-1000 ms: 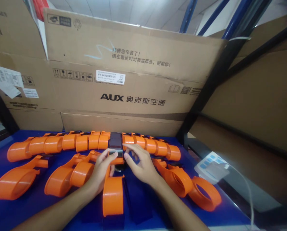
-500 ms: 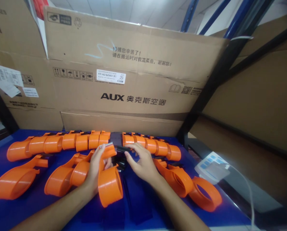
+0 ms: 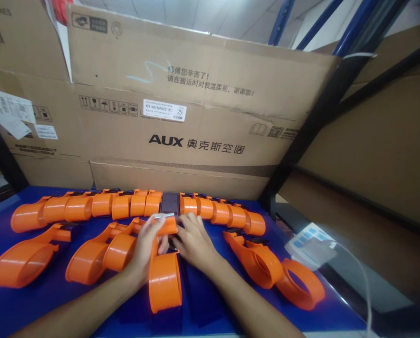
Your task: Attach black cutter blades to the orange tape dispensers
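Note:
In the middle of the view, my left hand [image 3: 143,251] is closed around an orange tape dispenser [image 3: 165,284]. Its round hub hangs down below my fingers, and a toothed metal blade [image 3: 165,216] shows at its upper end. My right hand [image 3: 196,244] meets that end from the right, its fingers curled against the dispenser. The black part that these fingers held a moment ago is now mostly hidden behind them. Some dark pieces lie below both hands, partly covered.
A row of orange dispensers [image 3: 78,209] runs along the back of the blue table [image 3: 100,312]. More dispensers [image 3: 19,263] lie at left and right. A cardboard box [image 3: 125,155] stands behind. At right are a white-blue box [image 3: 311,246], a cable and a dark rack post [image 3: 301,126].
My right hand has moved left with the black part, up against the dispenser's end. My left hand and the dispenser have shifted slightly right, and the hub hangs a little lower.

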Available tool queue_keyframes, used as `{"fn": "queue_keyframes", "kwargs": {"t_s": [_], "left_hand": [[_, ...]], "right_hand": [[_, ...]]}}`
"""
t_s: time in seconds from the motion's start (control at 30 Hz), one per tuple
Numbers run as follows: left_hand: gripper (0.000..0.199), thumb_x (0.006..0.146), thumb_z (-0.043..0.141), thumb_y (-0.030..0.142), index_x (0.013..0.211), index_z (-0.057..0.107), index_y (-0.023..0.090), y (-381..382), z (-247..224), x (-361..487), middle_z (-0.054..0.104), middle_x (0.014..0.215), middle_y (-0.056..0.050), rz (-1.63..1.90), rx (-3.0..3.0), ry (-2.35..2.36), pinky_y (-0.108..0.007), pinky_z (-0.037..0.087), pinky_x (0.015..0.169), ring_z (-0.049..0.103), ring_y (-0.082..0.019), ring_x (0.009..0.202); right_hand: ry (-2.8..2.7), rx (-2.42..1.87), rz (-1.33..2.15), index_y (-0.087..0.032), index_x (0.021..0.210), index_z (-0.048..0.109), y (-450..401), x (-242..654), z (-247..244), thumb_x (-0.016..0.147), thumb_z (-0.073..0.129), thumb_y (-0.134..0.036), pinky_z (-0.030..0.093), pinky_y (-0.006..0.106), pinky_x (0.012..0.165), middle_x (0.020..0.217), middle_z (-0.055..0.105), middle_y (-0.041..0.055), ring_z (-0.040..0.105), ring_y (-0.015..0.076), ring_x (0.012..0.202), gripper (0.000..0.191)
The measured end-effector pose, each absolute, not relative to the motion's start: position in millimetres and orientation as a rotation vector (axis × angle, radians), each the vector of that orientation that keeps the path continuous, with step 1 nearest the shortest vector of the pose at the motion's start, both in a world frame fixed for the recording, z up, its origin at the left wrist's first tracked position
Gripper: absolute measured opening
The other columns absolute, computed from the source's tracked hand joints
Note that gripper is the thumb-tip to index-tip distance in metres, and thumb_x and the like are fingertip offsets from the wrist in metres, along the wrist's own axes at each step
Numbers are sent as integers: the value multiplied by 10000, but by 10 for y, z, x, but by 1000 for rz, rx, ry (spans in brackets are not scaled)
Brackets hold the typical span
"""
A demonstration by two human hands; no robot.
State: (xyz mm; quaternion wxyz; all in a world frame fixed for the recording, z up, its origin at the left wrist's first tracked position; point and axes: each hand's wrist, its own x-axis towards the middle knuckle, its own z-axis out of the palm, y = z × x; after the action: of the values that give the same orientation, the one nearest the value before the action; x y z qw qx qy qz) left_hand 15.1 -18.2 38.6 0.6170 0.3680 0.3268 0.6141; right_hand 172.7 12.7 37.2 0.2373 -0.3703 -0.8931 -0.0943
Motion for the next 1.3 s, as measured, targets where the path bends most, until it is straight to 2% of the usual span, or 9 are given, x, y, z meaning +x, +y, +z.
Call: {"fn": "queue_keyframes", "kwargs": {"t_s": [0.17,0.27,0.37,0.5,0.7,0.83,0.93,1.17,1.3], "left_hand": [[333,836,697,499,761,562,205,-206,384,164,497,439,55,1421,845,770,-220,277,435,376,-81,378],[336,813,720,497,770,562,204,-173,354,157,485,439,66,1420,837,802,-210,281,430,365,-72,373],[342,776,746,495,794,572,201,-139,329,157,472,449,80,1406,836,814,-202,269,413,363,-65,363],[340,776,748,483,821,564,201,-132,317,175,489,491,88,1387,831,824,-195,264,397,360,-53,354],[323,805,729,476,889,583,201,-132,284,176,518,560,87,1361,924,830,-180,263,385,345,-36,358],[308,845,698,475,958,606,203,-146,280,170,482,555,90,1301,1084,815,-183,239,367,335,-42,353],[305,850,700,478,959,612,207,-167,288,179,443,552,96,1277,1156,817,-183,223,358,312,-45,357],[248,847,688,435,887,563,225,-133,268,182,397,448,113,1308,1047,823,-182,245,392,305,-61,354],[241,827,695,412,863,548,224,-142,314,157,427,443,105,1384,918,816,-183,257,410,309,-65,367]], "right_hand": [[-2440,-1027,-204,-219,1079,683,134,1756,377,946,646,-301,410,395,789,1118,642,113,514,284,1030,161],[-2389,-1033,-162,-211,1029,685,127,1802,423,931,645,-262,419,398,787,1138,652,112,531,283,1019,118],[-2238,-1011,-46,-226,1031,695,120,1852,493,958,584,-219,437,409,826,1079,683,93,559,272,1006,133],[-2001,-935,186,-233,1011,703,98,1888,596,1005,523,-249,468,409,891,986,714,71,610,247,974,181],[-1901,-880,479,-225,1022,705,57,1836,628,976,603,-317,487,372,901,1005,717,56,639,228,980,145],[-1878,-933,597,-217,986,699,58,1816,600,948,640,-327,479,338,832,972,708,40,635,211,921,131],[-1892,-958,627,-211,938,692,62,1831,606,925,664,-316,465,324,797,933,699,30,620,202,879,109],[-1850,-956,603,-212,902,681,80,1855,659,920,667,-333,456,333,830,933,691,35,616,213,918,123],[-1777,-992,564,-206,920,676,175,1958,661,930,644,-357,450,321,785,905,680,33,603,206,855,154]]}}
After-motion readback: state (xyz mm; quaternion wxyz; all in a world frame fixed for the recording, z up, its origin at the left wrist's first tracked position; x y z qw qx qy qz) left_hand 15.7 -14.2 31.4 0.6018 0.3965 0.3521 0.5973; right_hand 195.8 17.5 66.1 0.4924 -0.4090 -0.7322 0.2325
